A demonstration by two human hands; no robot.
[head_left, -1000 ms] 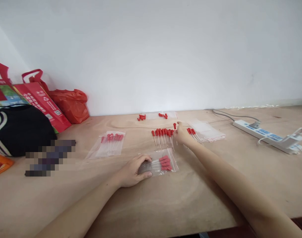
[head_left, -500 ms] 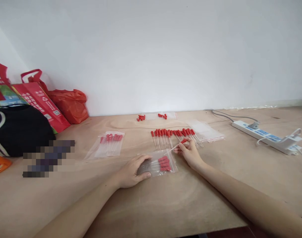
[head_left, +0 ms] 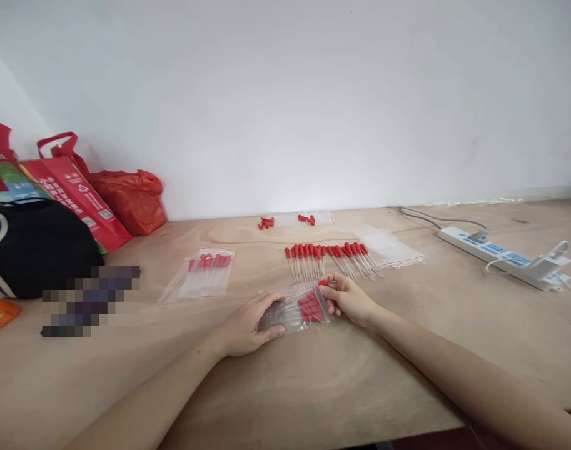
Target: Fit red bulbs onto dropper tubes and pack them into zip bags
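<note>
My left hand [head_left: 254, 325] holds the left end of a clear zip bag [head_left: 289, 317] between thumb and fingers. Several red-bulbed droppers [head_left: 309, 307] lie inside it, bulbs toward the right. At the bag's right opening, my right hand [head_left: 348, 299] pinches a dropper by its red bulb [head_left: 323, 284]; its thin stem is hard to make out against the plastic. Behind the hands, loose red-topped droppers [head_left: 306, 252] lie side by side in two groups. A filled bag of droppers [head_left: 209, 272] rests to the left.
Flat clear bags [head_left: 388, 247] lie right of the loose droppers. Small red bulbs [head_left: 266, 223] and more bags are near the wall. A white power strip [head_left: 501, 256] with cables is at right. Red shopping bags [head_left: 74, 194] and a black bag [head_left: 41, 247] stand at left.
My right hand has moved left and slightly down with the dropper, bringing its red bulb from beyond the bag to the bag's opening. My left hand stays on the bag.
</note>
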